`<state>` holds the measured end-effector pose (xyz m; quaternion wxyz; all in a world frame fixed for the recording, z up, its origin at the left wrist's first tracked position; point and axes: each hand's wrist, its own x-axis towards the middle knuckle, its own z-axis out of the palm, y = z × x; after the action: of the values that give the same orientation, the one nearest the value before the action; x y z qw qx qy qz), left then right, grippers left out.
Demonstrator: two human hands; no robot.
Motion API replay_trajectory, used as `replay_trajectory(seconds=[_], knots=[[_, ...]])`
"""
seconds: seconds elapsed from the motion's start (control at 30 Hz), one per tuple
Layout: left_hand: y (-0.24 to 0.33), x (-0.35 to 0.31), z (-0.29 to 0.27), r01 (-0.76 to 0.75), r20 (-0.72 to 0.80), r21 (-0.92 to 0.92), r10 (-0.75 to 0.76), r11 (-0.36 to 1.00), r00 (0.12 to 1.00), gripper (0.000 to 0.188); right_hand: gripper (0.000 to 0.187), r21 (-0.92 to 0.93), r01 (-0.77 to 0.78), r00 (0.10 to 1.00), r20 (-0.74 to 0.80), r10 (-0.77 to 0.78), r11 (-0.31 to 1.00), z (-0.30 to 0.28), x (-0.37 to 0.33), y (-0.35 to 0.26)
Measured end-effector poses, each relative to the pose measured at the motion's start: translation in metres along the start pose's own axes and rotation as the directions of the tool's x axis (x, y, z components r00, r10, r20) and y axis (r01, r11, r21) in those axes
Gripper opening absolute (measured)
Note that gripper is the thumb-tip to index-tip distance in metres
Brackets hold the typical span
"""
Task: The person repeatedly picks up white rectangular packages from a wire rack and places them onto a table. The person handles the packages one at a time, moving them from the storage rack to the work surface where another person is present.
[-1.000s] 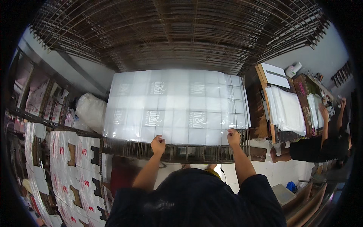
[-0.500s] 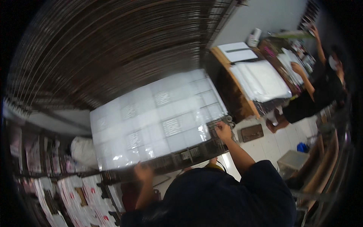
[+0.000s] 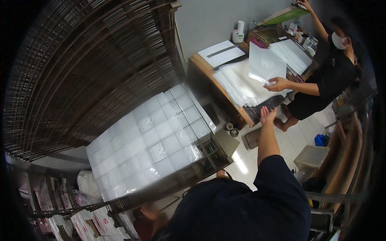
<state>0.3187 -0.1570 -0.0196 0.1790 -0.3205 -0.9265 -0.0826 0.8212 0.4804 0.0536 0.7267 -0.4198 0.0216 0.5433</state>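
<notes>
My right hand [image 3: 268, 115] reaches out to the right, palm up with fingers stretched, and holds nothing. Just beyond it, a co-worker's hand [image 3: 277, 84] holds a translucent plastic bag [image 3: 266, 60] with a white print. At the lower edge, my left hand [image 3: 150, 211] is smeared by motion beside the near side of the wire rack, its fingers unclear. On the rack's lower shelf [image 3: 210, 154] several printed translucent bags [image 3: 149, 134] lie in overlapping rows.
Raised wire shelves [image 3: 92, 68] fill the upper left. A worktable [image 3: 197, 64] carries a stack of plain plastic bags [image 3: 237, 86]. The co-worker's other hand [image 3: 304, 4] lifts a green-edged frame [image 3: 283, 16]. A clear bin [image 3: 312, 156] and a brown block [image 3: 253, 138] sit on the floor.
My right hand has left the rack's corner and stretched toward the co-worker. My left hand has dropped from the rack's near edge. The co-worker now holds out a printed bag.
</notes>
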Motion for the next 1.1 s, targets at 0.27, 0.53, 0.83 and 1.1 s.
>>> replay_trajectory(seconds=[0.27, 0.53, 0.83, 1.1], knots=[[0.106, 0.018, -0.1, 0.203, 0.016, -0.31, -0.208, 0.929, 0.978, 0.013, 0.079, 0.104, -0.151, 0.987, -0.038, 0.155, 0.983, 0.017, 0.061, 0.001], [0.149, 0.005, -0.13, 0.161, -0.021, -0.246, -0.172, 0.956, 0.985, 0.008, 0.05, -0.311, -0.087, 0.907, -0.417, -0.053, 0.947, 0.031, 0.094, 0.007], [0.168, 0.038, -0.129, 0.066, 0.12, -0.056, -0.059, 0.996, 0.991, 0.01, 0.025, -0.215, -0.055, 0.887, -0.46, -0.051, 0.975, 0.007, 0.158, 0.002], [0.29, 0.091, -0.095, 0.433, 0.553, -0.687, 0.032, 0.583, 0.833, 0.033, 0.014, -0.315, -0.037, 0.977, 0.188, 0.101, 0.948, 0.024, 0.036, -0.058]])
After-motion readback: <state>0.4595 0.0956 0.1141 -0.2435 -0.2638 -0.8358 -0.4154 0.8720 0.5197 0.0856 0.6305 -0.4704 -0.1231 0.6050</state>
